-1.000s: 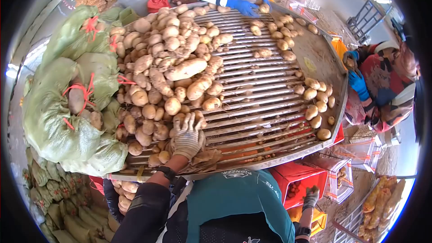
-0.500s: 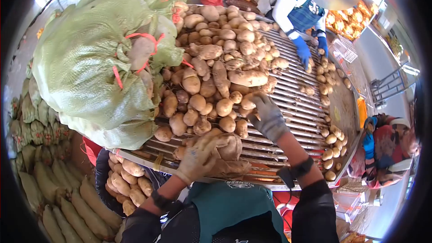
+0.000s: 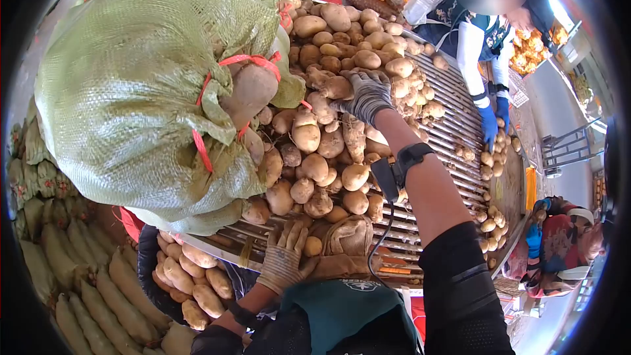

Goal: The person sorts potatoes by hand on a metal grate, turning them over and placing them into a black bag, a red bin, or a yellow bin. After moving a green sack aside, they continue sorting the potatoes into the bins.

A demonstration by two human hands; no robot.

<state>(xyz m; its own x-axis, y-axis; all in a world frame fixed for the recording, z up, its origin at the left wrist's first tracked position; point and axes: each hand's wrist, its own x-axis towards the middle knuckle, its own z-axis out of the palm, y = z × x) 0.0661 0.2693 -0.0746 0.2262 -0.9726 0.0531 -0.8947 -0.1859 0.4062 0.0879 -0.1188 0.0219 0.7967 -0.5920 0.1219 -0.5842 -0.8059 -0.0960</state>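
Note:
A heap of potatoes (image 3: 315,169) covers the slatted metal table (image 3: 430,187) in front of me. My right hand (image 3: 365,95), in a grey striped glove, reaches far into the heap. Its fingers and thumb curl around a lumpy brown potato (image 3: 334,86). Close to my body, my left hand (image 3: 284,260), in a pale dirty glove, rests on the near edge with fingers stretched out. A small round potato (image 3: 313,246) lies beside its thumb, against a crumpled brown cloth (image 3: 350,235).
A large green mesh sack (image 3: 144,105) tied with red string bulges at the left. Below it stands a dark-rimmed basket of potatoes (image 3: 190,273). Filled sacks (image 3: 98,289) line the floor. Across the table, a person in blue gloves (image 3: 488,128) handles potatoes; another person (image 3: 559,243) is at right.
My right hand has moved away from me, deeper into the heap, onto the lumpy potato. My left hand has shifted off the brown cloth and flattened out. The view has shifted.

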